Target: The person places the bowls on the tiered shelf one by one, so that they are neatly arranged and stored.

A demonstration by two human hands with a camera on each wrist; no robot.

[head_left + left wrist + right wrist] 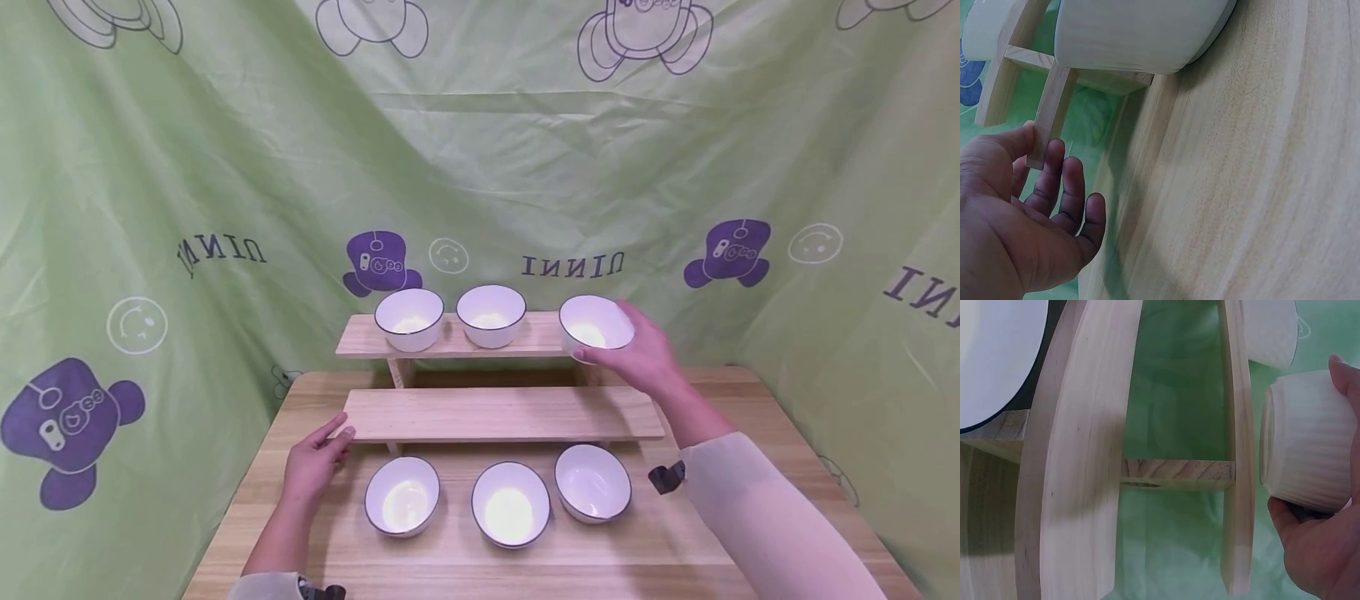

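Fingers [1282, 519] of the right hand [648, 354] grasp a white bowl [596, 321] by its sides, thumb near 6 o'clock and others near 2, a hold that leaves the base free. Taking the lower shelf [487, 414] as the dial's centre, this bowl is at 2 o'clock, by the upper shelf [540, 333] and seemingly just clear of it. The left hand [315, 458] pinches the lower shelf's 9 o'clock end, probably to steady the rack.

2 matching bowls [491, 321] stand on the upper shelf at 10 and 12 o'clock; 3 others [510, 504] sit on the bench [442, 575] at 8, 6 and 4, mouths up. The held bowl is ribbed outside, with a thin dark rim. Boards are pale, square-edged, finely grained wood; behind hangs creased green cloth [487, 167].
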